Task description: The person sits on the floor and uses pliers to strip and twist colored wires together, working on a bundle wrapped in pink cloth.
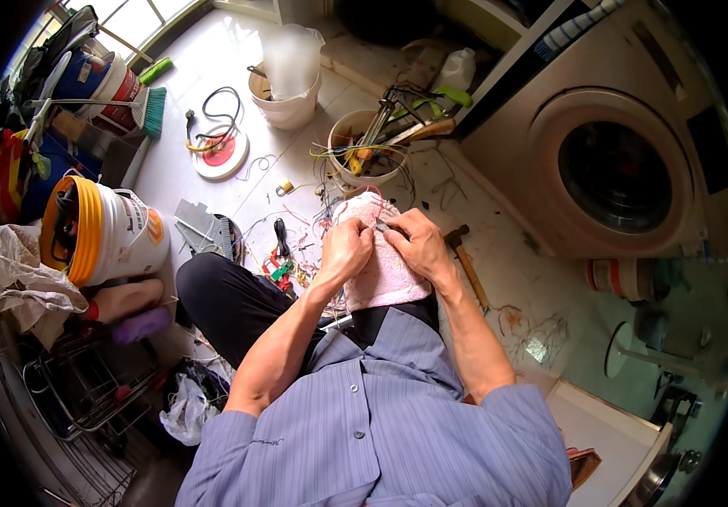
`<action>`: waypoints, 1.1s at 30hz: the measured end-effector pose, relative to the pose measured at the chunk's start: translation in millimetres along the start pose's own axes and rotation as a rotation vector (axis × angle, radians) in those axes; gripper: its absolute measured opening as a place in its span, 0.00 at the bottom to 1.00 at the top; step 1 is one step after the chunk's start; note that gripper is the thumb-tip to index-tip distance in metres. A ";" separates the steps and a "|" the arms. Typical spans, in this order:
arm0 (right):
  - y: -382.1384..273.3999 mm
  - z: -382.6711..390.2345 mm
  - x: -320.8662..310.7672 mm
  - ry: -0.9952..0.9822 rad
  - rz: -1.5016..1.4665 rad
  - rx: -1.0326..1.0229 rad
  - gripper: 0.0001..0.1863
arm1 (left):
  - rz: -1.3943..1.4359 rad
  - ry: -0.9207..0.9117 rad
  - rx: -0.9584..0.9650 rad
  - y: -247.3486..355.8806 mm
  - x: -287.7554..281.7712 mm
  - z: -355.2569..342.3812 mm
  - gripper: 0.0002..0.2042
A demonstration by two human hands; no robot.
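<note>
Over my lap and thigh lies a pink towel (391, 283), and both hands work close together above it. My left hand (349, 248) is closed, fingertips pinched on a thin red wire (380, 203) that runs up past the towel's far end; its end is hidden by the fingers. Closed too, my right hand (419, 241) grips a small metal blade (382, 226), whose tip points toward the left fingertips. The blade's handle is hidden in the palm. Loose wire scraps (300, 253) and a black cable bundle (280, 237) lie on the floor to the left.
A hammer (468, 269) lies right of my right forearm. Beyond the towel stands a tool bucket (343, 139), with a white bucket (289, 110) behind it. A washing machine (516, 169) fills the right. At left are a yellow-rimmed bucket (131, 232) and a wire rack (76, 380).
</note>
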State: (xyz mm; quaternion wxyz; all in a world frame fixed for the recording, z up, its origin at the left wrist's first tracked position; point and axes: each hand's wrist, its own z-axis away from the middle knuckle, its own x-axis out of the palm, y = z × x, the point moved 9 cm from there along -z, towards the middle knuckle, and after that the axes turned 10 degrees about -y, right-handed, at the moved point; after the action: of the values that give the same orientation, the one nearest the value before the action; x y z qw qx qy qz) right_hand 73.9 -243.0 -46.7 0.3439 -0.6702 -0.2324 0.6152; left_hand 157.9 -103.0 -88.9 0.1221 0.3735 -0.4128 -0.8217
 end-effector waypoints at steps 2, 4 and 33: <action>-2.6 -6.9 1.4 -0.044 -0.015 -0.005 0.11 | -0.044 0.029 0.022 -1.3 -0.7 -1.6 0.14; -8.7 -9.6 1.8 -0.061 0.031 -0.015 0.11 | -0.044 0.026 0.016 -4.6 1.0 -4.2 0.14; -15.8 -7.1 9.1 -0.022 0.153 -0.067 0.12 | 0.404 0.040 0.024 -32.4 6.8 27.1 0.10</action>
State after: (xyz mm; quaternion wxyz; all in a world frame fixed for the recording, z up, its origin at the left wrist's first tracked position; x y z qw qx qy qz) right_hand 83.9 -227.2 -40.9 0.2708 -0.6904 -0.2047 0.6388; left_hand 137.3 -70.2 -107.1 0.2883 0.3007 -0.4865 -0.7680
